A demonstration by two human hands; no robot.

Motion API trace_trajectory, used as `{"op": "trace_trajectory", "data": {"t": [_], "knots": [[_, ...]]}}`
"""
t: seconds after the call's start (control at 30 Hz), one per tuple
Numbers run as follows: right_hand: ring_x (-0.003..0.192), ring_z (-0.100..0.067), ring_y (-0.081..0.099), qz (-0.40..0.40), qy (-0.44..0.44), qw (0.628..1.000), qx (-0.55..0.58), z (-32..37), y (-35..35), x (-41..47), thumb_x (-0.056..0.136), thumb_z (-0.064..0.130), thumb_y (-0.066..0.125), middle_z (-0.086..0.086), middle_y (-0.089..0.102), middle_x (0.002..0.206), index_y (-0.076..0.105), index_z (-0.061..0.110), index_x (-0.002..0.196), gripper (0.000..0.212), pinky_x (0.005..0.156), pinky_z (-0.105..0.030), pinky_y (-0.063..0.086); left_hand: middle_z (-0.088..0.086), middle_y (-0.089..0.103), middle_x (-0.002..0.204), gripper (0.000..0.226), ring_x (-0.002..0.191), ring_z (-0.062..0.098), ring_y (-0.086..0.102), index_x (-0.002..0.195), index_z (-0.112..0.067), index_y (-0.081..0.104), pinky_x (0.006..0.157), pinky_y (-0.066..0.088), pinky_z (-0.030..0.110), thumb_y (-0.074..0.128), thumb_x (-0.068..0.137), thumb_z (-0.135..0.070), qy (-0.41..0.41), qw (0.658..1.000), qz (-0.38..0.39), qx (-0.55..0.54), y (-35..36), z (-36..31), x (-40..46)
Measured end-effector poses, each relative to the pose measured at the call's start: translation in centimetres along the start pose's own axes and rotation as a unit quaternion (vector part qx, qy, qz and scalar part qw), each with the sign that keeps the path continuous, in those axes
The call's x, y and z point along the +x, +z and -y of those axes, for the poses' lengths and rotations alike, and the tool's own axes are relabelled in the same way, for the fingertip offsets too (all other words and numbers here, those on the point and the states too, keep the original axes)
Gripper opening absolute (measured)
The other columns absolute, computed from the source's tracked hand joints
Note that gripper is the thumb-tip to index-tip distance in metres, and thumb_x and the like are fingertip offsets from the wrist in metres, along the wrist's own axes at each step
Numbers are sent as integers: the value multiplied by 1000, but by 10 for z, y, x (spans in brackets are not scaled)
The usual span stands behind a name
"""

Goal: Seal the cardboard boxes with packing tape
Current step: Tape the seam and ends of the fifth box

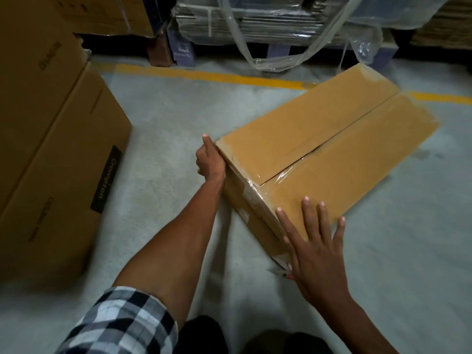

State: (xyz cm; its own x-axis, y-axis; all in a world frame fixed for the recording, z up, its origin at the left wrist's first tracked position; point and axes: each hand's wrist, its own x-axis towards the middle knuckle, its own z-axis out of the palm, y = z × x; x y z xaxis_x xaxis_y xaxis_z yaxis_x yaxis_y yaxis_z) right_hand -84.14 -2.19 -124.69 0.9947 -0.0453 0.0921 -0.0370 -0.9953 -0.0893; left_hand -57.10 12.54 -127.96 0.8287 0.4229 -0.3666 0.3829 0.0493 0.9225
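Note:
A long brown cardboard box (329, 139) lies on the grey floor, running from the middle toward the upper right. Clear packing tape covers its centre seam and wraps over the near end. My left hand (210, 162) grips the box's near left corner, thumb up along the edge and fingers curled down the side. My right hand (313, 241) rests flat on the near right corner of the top, fingers straight and spread. Beneath the right palm, a small white and red object (281, 273) shows at the box's lower corner; I cannot tell what it is.
A large printed carton (51, 159) stands on the left, close to my left arm. A pallet (278, 51) with flat cardboard stacks under plastic wrap and loose straps stands behind. A yellow line (204, 75) crosses the floor. My knees show at the bottom edge.

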Motion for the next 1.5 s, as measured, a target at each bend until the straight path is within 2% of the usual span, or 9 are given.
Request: {"op": "trace_trajectory", "data": {"t": [0.2,0.4,0.53,0.8,0.93,1.03,1.17,1.37,1.5], "knots": [[157,-28,-14,62,-44,991,111,-12,-8,4,108,37,24,0,-11,171,1,39,163,59,118,-73,5,20,44,150,53,138,41,40,141,-17,52,114,31,48,28,109,-52,-70,989,-19,131,-16,-1,-37],[158,-21,-9,46,6,981,189,-55,-17,-5,89,74,51,6,-14,170,14,44,161,86,123,-54,15,3,10,171,112,150,31,31,158,-49,-3,114,40,52,60,74,-86,-1,971,227,78,-34,51,-193],[158,-20,-6,1,42,978,205,-52,-5,2,83,80,55,4,0,171,26,41,159,90,121,-53,27,-2,-3,173,119,155,25,25,153,-48,-26,122,30,45,65,80,-71,42,960,262,90,-17,59,-191],[155,-25,9,-29,62,965,253,-11,-1,45,87,76,53,-3,18,169,38,36,156,81,122,-37,18,5,38,163,115,141,29,47,159,-40,-18,118,37,50,72,89,-50,14,938,315,146,-23,10,-115],[122,-10,57,-81,135,886,436,-43,18,12,104,27,55,1,54,136,62,28,130,27,96,-18,48,-2,52,149,91,125,23,55,161,-32,7,92,46,34,70,96,-38,52,910,365,187,-36,-21,-80],[97,-26,68,99,237,909,329,-81,73,-35,93,19,63,-5,68,100,71,22,97,9,77,-26,50,-7,50,144,85,121,18,54,161,-33,10,84,48,26,67,98,-39,79,902,379,191,-43,-25,-77],[107,-34,61,270,239,909,210,-103,126,-83,71,33,72,-12,58,106,69,6,110,47,87,-32,44,-6,54,150,92,132,18,57,158,-43,26,112,47,49,66,81,-73,97,935,297,166,-49,3,-94],[121,-26,51,287,222,927,95,-101,144,-84,78,26,80,-9,51,129,50,9,129,62,92,-33,49,2,49,150,71,120,14,54,156,-29,32,98,42,31,60,97,-57,29,970,225,83,-64,32,-141],[116,-24,54,295,213,929,62,-103,143,-80,79,36,75,-8,58,124,56,11,125,55,90,-31,50,-2,56,132,76,109,11,61,137,-32,46,81,54,26,78,70,-50,20,971,230,59,-90,58,-171]]}}
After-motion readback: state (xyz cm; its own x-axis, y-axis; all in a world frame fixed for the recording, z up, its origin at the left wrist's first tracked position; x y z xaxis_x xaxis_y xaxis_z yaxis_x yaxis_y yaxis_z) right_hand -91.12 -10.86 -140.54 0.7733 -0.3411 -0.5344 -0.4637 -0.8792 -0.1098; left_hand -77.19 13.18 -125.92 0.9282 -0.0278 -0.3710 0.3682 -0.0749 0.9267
